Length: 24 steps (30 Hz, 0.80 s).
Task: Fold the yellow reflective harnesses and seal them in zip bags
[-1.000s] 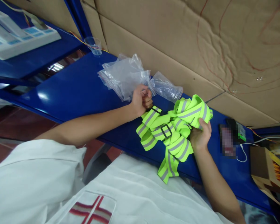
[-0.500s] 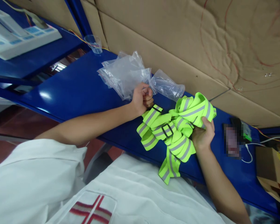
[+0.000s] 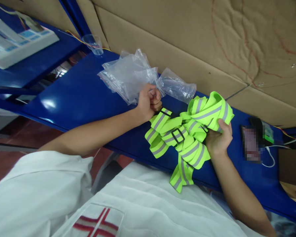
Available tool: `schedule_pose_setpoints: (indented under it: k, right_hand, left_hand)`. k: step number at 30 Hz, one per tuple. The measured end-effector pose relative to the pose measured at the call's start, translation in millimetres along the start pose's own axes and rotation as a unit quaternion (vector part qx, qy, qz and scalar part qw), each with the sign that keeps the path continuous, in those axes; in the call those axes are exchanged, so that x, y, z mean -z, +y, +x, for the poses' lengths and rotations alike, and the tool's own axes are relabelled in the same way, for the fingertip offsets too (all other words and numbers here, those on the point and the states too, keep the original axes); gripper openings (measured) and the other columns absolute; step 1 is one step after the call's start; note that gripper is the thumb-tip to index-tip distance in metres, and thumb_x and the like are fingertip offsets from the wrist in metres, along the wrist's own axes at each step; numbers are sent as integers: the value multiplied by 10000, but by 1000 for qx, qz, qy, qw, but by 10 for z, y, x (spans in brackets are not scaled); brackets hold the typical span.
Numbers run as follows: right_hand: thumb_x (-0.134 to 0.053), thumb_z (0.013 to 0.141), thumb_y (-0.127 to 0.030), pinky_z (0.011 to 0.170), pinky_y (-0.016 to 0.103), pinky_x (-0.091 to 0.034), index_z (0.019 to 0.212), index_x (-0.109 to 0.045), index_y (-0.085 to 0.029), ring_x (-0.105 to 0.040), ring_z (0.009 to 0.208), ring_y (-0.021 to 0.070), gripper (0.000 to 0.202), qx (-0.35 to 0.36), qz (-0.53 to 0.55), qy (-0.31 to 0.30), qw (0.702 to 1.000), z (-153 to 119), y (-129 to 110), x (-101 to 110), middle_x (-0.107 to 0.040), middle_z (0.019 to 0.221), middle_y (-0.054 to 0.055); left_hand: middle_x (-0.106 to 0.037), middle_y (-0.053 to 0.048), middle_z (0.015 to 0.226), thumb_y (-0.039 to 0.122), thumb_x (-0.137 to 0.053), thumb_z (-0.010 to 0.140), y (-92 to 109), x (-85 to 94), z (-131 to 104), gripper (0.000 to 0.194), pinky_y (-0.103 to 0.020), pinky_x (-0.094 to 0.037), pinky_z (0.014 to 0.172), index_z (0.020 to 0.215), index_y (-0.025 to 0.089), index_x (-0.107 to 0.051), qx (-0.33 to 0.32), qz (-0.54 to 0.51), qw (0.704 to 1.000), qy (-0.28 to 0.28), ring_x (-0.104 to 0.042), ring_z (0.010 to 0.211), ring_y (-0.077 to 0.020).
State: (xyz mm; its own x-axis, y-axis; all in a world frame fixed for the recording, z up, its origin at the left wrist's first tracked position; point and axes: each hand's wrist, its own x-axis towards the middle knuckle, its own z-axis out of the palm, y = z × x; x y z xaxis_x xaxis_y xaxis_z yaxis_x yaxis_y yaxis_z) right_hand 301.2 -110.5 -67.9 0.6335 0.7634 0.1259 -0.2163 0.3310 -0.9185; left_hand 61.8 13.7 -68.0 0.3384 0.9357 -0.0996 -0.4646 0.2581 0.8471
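Head view: left hand (image 3: 148,101) fists plastic bags (image 3: 128,76); right hand (image 3: 219,140) clutches reflective straps (image 3: 187,135).

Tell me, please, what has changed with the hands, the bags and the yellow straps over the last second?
Very little. The right hand has lifted its end of the reflective strap bundle slightly up and to the right. The left hand stays clenched on the clear plastic bags. Nothing was let go or newly taken. The bags, plastic cup and blue table keep their places; their small shift in the picture looks like camera movement.
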Motion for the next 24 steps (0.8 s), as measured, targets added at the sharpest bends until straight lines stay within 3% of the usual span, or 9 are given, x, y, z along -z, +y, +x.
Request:
schedule_pose_setpoints:
  k: [3, 5, 6, 8, 11, 14, 16, 19, 24]
  right_hand:
    - [-792, 793, -255, 1070, 339, -570, 1133, -752, -209, -723, 1119, 181, 345, 33, -12, -3, 999, -13, -102, -31, -748, 1144, 10]
    - [-807, 809, -273, 1086, 343, -560, 1116, -750, -236, -721, 1115, 173, 314, 57, -36, -19, 998, -35, -161, -57, -748, 1114, -1]
    - [-814, 816, -296, 1091, 354, -557, 1107, -747, -242, -721, 1113, 177, 304, 60, -50, -35, 996, -53, -180, -70, -747, 1107, 1]
    - [-831, 821, -372, 1075, 385, -566, 1096, -735, -245, -721, 1104, 197, 318, 38, -84, -79, 993, -103, -191, -89, -743, 1102, 17]
    - [-822, 842, -482, 950, 382, -603, 1146, -703, -248, -717, 1036, 210, 401, 4, -164, -151, 975, -201, -177, -89, -732, 1105, 33]
    - [-842, 834, -464, 774, 315, -583, 1121, -665, -236, -674, 867, 177, 408, 72, -286, -198, 935, -278, -202, -65, -698, 995, 15]
    - [-890, 788, -401, 765, 309, -567, 1128, -634, -236, -649, 870, 179, 456, 158, -345, -232, 896, -296, -244, -52, -667, 992, 13]
    - [-882, 789, -304, 895, 367, -568, 1238, -592, -259, -640, 1054, 225, 537, 266, -358, -303, 843, -279, -288, -35, -645, 1138, 46]
    - [-853, 816, -305, 995, 442, -556, 1332, -555, -266, -618, 1162, 264, 597, 287, -373, -309, 826, -263, -220, 25, -618, 1218, 76]
  left_hand:
    - [-289, 56, 514, 510, -692, 845, 42, -58, -94, 428, -223, -286, 468, 580, 192, -582, -99, 72, 992, -31, -269, 459, -83]
    - [-563, -1, 732, 404, -886, 723, 90, -110, -194, 286, -232, -444, 646, 847, 194, -739, -145, 113, 982, -46, -499, 658, -115]
    - [-652, -35, 933, 372, -934, 687, 106, -133, -243, 433, -265, -494, 774, 1047, 222, -745, -172, 152, 971, -69, -593, 822, -155]
    - [-617, -92, 1327, 402, -972, 658, 99, -166, -316, 839, -379, -506, 979, 1394, 296, -585, -226, 250, 931, -140, -629, 1160, -262]
    - [-373, -135, 1617, 524, -955, 670, -2, -184, -354, 1191, -555, -429, 1138, 1621, 356, -258, -282, 343, 866, -230, -448, 1483, -382]
    - [-335, -128, 1651, 526, -908, 746, -96, -181, -362, 1122, -588, -352, 1222, 1636, 338, -251, -299, 372, 839, -263, -349, 1564, -395]
    - [-453, -126, 1576, 455, -888, 789, -101, -176, -379, 925, -540, -383, 1221, 1564, 294, -408, -293, 375, 840, -261, -449, 1500, -380]
    - [-619, -113, 1375, 332, -864, 807, -56, -171, -418, 622, -440, -476, 1133, 1362, 242, -598, -277, 368, 855, -237, -622, 1292, -321]
    - [-635, -108, 1351, 261, -792, 845, -55, -171, -447, 542, -387, -486, 1089, 1343, 230, -582, -288, 372, 848, -247, -631, 1247, -283]
